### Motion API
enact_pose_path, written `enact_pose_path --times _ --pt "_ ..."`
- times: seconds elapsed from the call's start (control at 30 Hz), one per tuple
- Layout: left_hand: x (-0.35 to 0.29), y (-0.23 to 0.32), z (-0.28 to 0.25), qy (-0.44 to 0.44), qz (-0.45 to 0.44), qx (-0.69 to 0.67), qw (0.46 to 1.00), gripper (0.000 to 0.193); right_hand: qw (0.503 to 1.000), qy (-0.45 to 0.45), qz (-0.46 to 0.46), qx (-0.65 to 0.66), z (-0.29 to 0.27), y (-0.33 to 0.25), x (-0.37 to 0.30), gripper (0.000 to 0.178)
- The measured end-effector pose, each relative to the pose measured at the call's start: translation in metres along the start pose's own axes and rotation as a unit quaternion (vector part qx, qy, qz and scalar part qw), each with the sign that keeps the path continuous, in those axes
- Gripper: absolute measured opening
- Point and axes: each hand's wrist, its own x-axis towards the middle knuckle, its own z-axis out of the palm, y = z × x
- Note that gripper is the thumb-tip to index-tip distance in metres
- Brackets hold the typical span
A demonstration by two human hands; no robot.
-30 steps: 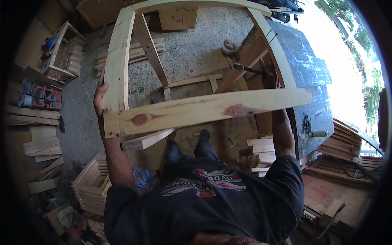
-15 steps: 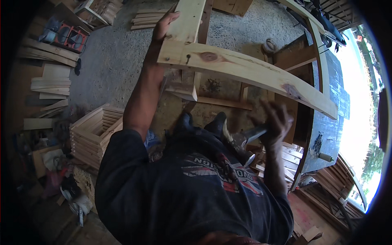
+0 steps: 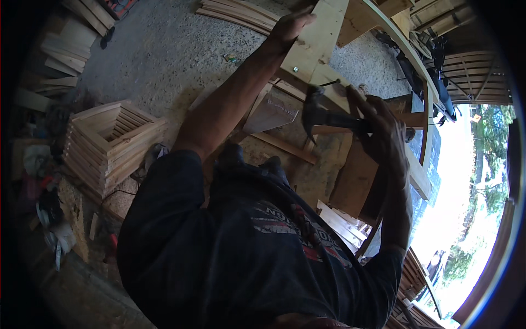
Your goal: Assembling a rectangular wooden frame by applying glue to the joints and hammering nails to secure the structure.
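A pale wooden frame (image 3: 315,46) stands before me, with a flat upright board joined to a long rail that runs off to the right. My left hand (image 3: 294,26) grips the left edge of that board near its top. At the corner joint a dark nail (image 3: 331,83) sticks out of the wood; a shiny fastener head (image 3: 296,69) sits to its left. Closed around the handle of a claw hammer (image 3: 334,119), my right hand (image 3: 386,137) holds it just below the joint. The hammer's head is close to the nail; I cannot tell whether they touch.
A stack of wooden frames (image 3: 112,143) stands at the left. Curved slats (image 3: 238,17) lie on the floor at the far side, and boards (image 3: 68,52) are piled at the far left. At the right is a bright opening.
My right hand has raised the hammer from near my waist up to the nail at the joint. The view has shifted, and my left hand still grips the board.
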Motion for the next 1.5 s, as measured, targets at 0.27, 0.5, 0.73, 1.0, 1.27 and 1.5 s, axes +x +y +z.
enact_pose_path --times 0.27,0.5,0.73,1.0,1.27,1.5 --pt "-0.135 -0.005 -0.025 -0.158 0.119 0.205 0.959 0.104 0.998 0.018 0.005 0.055 -0.036 0.008 -0.001 0.077" --pt "-0.168 -0.048 -0.003 -0.03 0.044 0.234 0.971 0.086 0.997 -0.005 0.024 0.072 -0.02 0.0 -0.009 0.078" --pt "-0.154 -0.048 0.0 0.011 0.054 0.209 0.976 0.084 0.999 0.0 -0.002 0.035 0.002 0.0 -0.009 0.07" --pt "-0.152 -0.052 0.003 0.048 0.103 0.239 0.964 0.103 0.999 -0.017 0.018 0.043 0.023 0.002 -0.009 0.07" --pt "-0.151 -0.056 0.002 0.076 0.149 0.368 0.915 0.115 1.0 -0.019 0.018 0.006 0.033 0.004 -0.005 0.071" --pt "-0.147 -0.065 -0.002 0.067 0.128 0.275 0.951 0.103 0.999 -0.02 0.029 -0.013 0.035 0.006 -0.006 0.072"
